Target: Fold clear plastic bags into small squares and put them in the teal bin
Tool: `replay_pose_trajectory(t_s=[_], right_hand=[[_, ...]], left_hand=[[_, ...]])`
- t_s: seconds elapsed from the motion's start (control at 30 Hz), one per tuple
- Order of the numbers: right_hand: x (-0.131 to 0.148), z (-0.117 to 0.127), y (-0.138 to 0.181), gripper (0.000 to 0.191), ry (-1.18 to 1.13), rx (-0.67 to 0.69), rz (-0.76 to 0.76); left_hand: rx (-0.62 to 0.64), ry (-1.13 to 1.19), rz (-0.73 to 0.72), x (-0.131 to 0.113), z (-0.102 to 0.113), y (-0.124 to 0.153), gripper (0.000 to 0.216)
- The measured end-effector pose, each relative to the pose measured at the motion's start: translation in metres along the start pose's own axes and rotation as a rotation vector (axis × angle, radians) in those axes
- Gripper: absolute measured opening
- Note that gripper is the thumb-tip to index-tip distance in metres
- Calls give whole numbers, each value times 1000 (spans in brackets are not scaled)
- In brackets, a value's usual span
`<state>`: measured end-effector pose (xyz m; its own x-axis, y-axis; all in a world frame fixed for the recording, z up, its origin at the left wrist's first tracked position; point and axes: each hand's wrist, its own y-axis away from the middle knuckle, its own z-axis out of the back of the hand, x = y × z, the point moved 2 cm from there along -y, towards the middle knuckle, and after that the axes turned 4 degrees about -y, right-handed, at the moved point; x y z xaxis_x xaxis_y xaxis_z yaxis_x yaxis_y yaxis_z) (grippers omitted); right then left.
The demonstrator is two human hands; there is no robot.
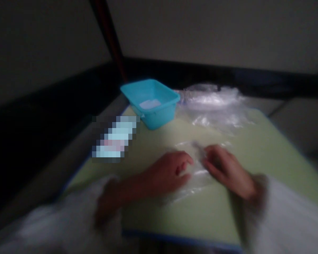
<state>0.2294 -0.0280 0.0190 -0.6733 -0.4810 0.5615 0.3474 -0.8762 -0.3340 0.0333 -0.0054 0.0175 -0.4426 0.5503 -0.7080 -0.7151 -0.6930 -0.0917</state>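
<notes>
A clear plastic bag (198, 173) lies flat on the table between my hands, shiny along its creases. My left hand (172, 171) rests over the bag's left side, fingers curled and the thumb apart from them, with nothing visible in the gap. At the bag's right side, my right hand (225, 167) has its fingers bent around a small greyish thing (198, 148). Blur hides what that thing is. Both forearms come out of light, loose sleeves.
A turquoise plastic basket (164, 114) with white pieces inside stands at the table's far left. Beside it lies a pile of clear plastic bags (214, 102). A pixelated bright rectangle (116, 137) is near the left edge. The yellow-green table (180, 220) has a blue rim.
</notes>
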Motion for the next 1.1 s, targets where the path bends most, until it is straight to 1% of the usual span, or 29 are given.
replay_pose_trajectory(t_s=[0.03,0.07,0.13,0.17,0.23,0.27,0.33,0.53,0.67,0.77,0.9,1.0,1.1], right_hand=[[0,0,0,13,13,9,10],[0,-1,-1,14,26,17,17],[0,-1,-1,15,45,25,23],[0,-1,-1,16,52,28,22],[-1,-1,-1,18,64,29,22],[-1,-2,0,19,69,30,22],[-3,-2,0,20,77,38,21],[-4,-3,1,21,120,50,37],[-4,-3,0,20,117,61,49],[-5,-3,0,19,135,50,64],[-9,-4,-1,20,184,35,103],[-14,-3,-2,21,233,24,126],[-13,2,-1,20,296,-38,155]], left_hand=[[-9,-81,-108,-5,1,2,22],[13,-142,-222,-9,0,4,26],[129,-220,-401,-16,-4,8,38],[192,-250,-456,-18,-6,10,46],[292,-296,-512,-18,-12,13,59],[322,-306,-523,-17,-14,14,63],[341,-306,-532,-15,-17,16,68],[323,-298,-542,-11,-19,19,73],[336,-312,-550,-11,-20,19,76],[343,-334,-552,-10,-23,19,77],[317,-335,-564,-10,-25,18,78],[305,-339,-578,-11,-22,18,80],[279,-351,-586,-12,-11,16,79]])
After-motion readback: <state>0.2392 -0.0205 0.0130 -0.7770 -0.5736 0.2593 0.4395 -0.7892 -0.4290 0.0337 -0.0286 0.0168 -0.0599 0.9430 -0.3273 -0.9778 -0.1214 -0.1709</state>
